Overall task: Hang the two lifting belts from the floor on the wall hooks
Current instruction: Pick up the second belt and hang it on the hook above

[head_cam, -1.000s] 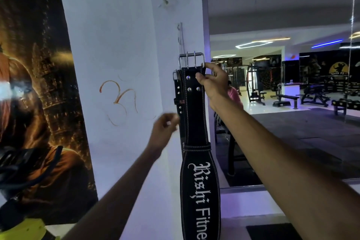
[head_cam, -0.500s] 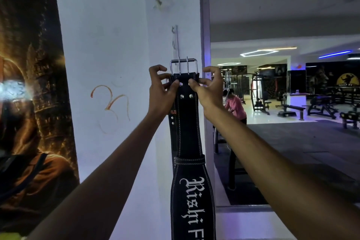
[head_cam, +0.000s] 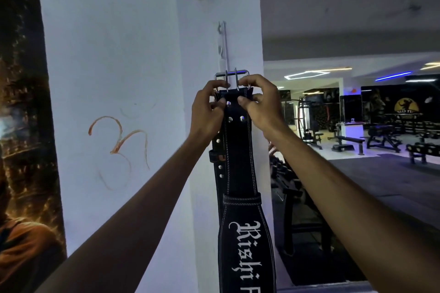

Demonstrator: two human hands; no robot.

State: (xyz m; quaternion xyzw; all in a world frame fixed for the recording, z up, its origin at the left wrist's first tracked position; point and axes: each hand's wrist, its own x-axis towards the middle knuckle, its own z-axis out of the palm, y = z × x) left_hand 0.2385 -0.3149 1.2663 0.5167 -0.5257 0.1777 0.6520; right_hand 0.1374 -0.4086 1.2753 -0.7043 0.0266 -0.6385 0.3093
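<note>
A black lifting belt [head_cam: 240, 162] with white lettering hangs upright against the white pillar [head_cam: 133, 59]. Its steel buckle [head_cam: 232, 74] is at the top, just below a thin metal wall hook strip [head_cam: 223, 40]. My left hand [head_cam: 207, 112] pinches the belt's upper left edge and my right hand [head_cam: 259, 104] pinches its upper right edge, both just under the buckle. A second black belt [head_cam: 217, 150] with studs shows partly behind the first, on its left side; how it is attached is hidden.
A dark poster [head_cam: 21, 150] covers the wall left of the pillar. An orange scribble [head_cam: 119, 145] marks the pillar face. To the right a mirror or opening shows a gym floor with benches [head_cam: 350, 143] and racks [head_cam: 297, 209].
My left hand rose from below and took hold of the belt's top left edge. The belt and both hands now sit slightly lower under the hook strip.
</note>
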